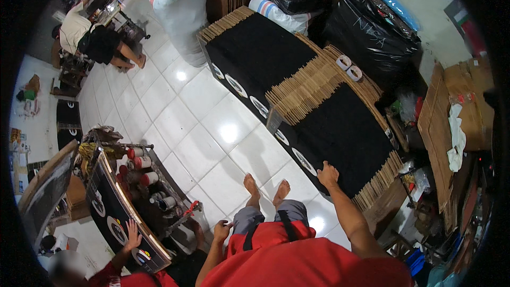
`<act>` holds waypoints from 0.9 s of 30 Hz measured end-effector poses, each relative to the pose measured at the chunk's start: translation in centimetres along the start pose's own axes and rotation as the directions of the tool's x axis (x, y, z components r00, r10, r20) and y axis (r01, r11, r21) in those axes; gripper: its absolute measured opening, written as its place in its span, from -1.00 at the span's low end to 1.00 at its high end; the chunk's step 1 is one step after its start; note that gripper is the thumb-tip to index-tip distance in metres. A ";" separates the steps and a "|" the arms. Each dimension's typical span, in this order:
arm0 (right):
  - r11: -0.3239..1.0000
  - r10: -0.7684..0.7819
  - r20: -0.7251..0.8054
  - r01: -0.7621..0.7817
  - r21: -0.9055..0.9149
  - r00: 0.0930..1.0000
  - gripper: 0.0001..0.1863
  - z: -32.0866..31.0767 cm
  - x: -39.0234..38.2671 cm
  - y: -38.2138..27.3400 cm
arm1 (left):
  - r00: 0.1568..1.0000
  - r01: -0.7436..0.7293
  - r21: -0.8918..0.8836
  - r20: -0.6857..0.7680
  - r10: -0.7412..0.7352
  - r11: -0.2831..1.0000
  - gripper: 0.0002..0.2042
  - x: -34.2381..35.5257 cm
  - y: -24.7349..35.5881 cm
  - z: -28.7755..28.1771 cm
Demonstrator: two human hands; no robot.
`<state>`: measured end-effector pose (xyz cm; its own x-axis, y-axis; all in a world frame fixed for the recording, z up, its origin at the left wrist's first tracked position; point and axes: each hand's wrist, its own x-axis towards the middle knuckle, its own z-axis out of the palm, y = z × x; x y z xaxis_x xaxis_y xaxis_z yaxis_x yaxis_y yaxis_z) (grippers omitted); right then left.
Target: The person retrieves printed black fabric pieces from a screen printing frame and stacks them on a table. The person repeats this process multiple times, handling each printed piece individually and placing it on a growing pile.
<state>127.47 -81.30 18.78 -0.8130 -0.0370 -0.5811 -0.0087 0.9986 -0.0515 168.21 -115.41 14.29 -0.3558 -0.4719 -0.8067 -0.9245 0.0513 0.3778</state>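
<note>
My right hand is over the near edge of the closer stack of black cloth, its fingers curled together. Whether it pinches the cloth or something small cannot be made out. My left hand hangs beside my left thigh with the fingers curled in, and nothing shows in it. The cloth lies across boards whose brown corrugated edges show in layers. Round printed labels line the side of the stack facing me. Beyond it lies a second stack of black cloth, with more layered board edges between the two.
A co-worker's hand rests on a black printed panel at lower left, beside a rack of red-lidded jars. Another person bends at the far left. White sacks, black bags and cardboard line the back and right.
</note>
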 end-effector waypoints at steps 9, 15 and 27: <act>0.987 0.051 0.050 -0.058 0.151 0.997 -0.56 3.9 -7.9 -4.0 | 0.990 -0.077 -0.128 0.110 0.092 0.989 -0.58 5.9 5.3 -5.2; 0.932 0.173 0.195 -0.225 0.283 0.965 -0.55 9.1 -13.0 -5.4 | 0.970 0.017 -0.044 0.245 -0.006 0.999 -0.75 10.7 7.4 -10.3; 0.968 0.007 0.002 -0.007 0.251 1.000 -0.74 19.9 -12.2 -6.3 | 0.963 -0.023 -0.104 0.266 0.050 0.994 -0.68 17.0 13.2 -18.4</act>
<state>149.01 -87.85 10.02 -0.8120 -0.0301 -0.5829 0.1434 0.9578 -0.2492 152.50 -138.97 13.96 -0.4250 -0.2173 -0.8787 -0.8970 -0.0295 0.4411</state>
